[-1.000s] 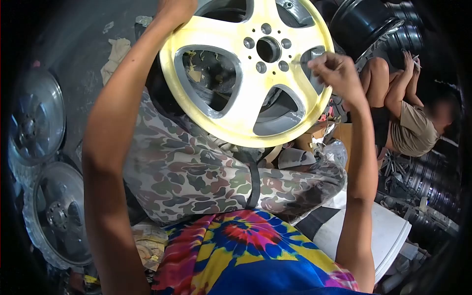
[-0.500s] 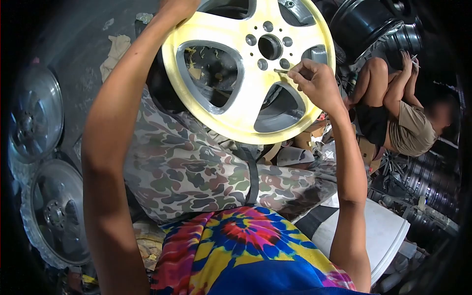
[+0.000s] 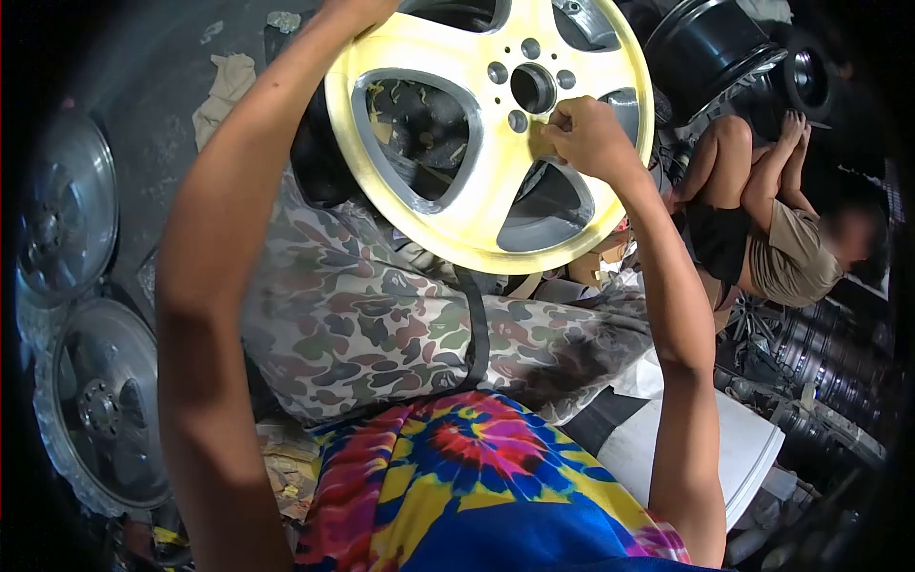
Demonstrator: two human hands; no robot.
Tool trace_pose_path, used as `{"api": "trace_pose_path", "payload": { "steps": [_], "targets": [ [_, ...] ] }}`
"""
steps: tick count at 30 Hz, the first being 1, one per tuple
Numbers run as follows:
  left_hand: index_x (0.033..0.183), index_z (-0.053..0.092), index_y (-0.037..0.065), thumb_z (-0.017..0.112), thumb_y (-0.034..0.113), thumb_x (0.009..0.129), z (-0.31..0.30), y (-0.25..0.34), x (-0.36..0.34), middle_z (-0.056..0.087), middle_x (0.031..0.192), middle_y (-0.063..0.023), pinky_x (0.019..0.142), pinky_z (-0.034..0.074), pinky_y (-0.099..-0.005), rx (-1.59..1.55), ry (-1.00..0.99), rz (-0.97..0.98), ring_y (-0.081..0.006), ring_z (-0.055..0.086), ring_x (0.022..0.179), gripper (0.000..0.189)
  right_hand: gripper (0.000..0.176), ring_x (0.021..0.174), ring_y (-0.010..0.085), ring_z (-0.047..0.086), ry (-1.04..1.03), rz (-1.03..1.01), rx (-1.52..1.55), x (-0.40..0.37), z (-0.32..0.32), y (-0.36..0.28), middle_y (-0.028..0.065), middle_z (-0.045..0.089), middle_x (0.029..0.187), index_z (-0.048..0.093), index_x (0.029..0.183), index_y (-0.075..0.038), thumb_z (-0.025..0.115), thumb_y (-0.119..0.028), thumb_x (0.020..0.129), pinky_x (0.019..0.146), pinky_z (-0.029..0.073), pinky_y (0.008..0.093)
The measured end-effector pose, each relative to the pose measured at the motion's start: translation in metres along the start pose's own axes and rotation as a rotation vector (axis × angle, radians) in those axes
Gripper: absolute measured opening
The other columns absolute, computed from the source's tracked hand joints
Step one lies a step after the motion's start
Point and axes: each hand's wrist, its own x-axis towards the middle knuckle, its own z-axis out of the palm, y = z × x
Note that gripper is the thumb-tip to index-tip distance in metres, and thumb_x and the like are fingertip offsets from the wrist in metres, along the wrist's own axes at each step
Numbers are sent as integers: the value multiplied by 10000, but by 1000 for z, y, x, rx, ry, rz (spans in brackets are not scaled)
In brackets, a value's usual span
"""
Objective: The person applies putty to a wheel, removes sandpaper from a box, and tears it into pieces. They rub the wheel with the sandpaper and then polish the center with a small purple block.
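Note:
A five-spoke alloy wheel (image 3: 419, 52) with a pale yellow face leans tilted above my lap. My left hand (image 3: 358, 11) rests against its upper left rim; the top of the picture cuts off its fingers. My right hand (image 3: 589, 133) is closed in a pinch at a spoke just below the centre hole. The thin, short stick seen between its fingertips earlier is mostly hidden now. Bare grey metal shows around the spoke openings and bolt holes.
Two machined wheels (image 3: 105, 405) lie at the left, the lower one edged with clear wrap. Black wheel barrels (image 3: 710, 52) stand at upper right. A person (image 3: 791, 248) squats on the right. A white panel (image 3: 701, 443) is beside my right arm; a cloth (image 3: 224, 95) lies upper left.
My right hand has moved slightly up and left, its fingertips now right against the wheel face below the hub. The wheel appears a little farther right and higher in view.

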Motion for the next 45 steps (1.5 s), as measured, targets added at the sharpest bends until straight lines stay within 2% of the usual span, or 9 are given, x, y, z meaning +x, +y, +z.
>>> {"api": "trace_pose_path", "payload": {
  "steps": [12, 19, 21, 23, 27, 29, 37, 42, 45],
  "targets": [
    [1313, 561, -21, 525, 262, 1015, 0, 19, -7, 653, 1227, -313, 1023, 459, -555, 53, 49, -20, -492, 579, 1213, 413, 266, 533, 157, 683, -20, 113, 220, -31, -40, 1, 126, 697, 624, 717, 836, 81, 720, -172, 921, 515, 528, 280],
    [1193, 583, 6, 531, 248, 1000, 5, 24, 0, 664, 1155, -317, 947, 483, -569, 104, 65, 45, -503, 619, 1104, 314, 219, 544, 225, 686, 23, -76, -21, -25, -32, 18, 177, 696, 676, 719, 833, 62, 756, -152, 855, 602, 529, 356],
    [1205, 585, 27, 528, 256, 1006, -4, 38, -9, 667, 1148, -311, 951, 482, -570, -4, 10, -53, -500, 620, 1105, 309, 188, 646, 335, 693, -61, 72, 107, -37, -55, 2, 217, 662, 699, 705, 852, 50, 753, -131, 842, 641, 514, 388],
    [1217, 583, 34, 523, 262, 1014, -8, 43, -13, 667, 1160, -307, 955, 483, -568, -31, -34, -103, -496, 621, 1117, 311, 190, 679, 366, 677, -9, -69, -13, -33, -40, 8, 228, 656, 724, 700, 864, 52, 751, -129, 835, 663, 513, 399],
    [1234, 580, 26, 514, 257, 1015, 0, 34, -7, 660, 1185, -312, 957, 487, -570, -19, 14, -55, -498, 614, 1139, 325, 185, 628, 344, 643, 13, -167, -84, -32, -38, 1, 241, 652, 734, 687, 864, 67, 744, -106, 835, 667, 515, 396],
    [1240, 580, 24, 510, 248, 1011, 3, 27, -9, 658, 1187, -315, 963, 485, -572, -61, 19, -75, -499, 612, 1143, 327, 140, 565, 115, 543, -32, -122, 3, -36, -49, 3, 83, 626, 637, 678, 862, 59, 743, -62, 888, 564, 450, 317],
    [1229, 583, 14, 501, 219, 991, 3, 30, -6, 656, 1188, -320, 964, 484, -573, -84, 21, -51, -505, 608, 1141, 325, 129, 562, 100, 555, -72, -182, 22, -32, -56, 12, 68, 618, 639, 679, 880, 51, 757, -52, 882, 549, 446, 310],
    [1205, 587, 18, 507, 236, 997, 6, 24, -2, 662, 1162, -315, 951, 487, -578, -72, 49, -14, -510, 612, 1119, 311, 114, 683, 277, 686, -68, -211, -62, -19, -30, 7, 190, 700, 768, 720, 896, 28, 732, -51, 815, 680, 520, 369],
    [1194, 590, 18, 505, 237, 998, 8, 21, -3, 665, 1148, -311, 947, 488, -577, -68, 33, -5, -511, 612, 1111, 306, 113, 592, 157, 592, -71, -247, -6, -25, -42, 1, 117, 662, 682, 695, 857, 49, 760, -44, 849, 596, 477, 330]
  ]
}}
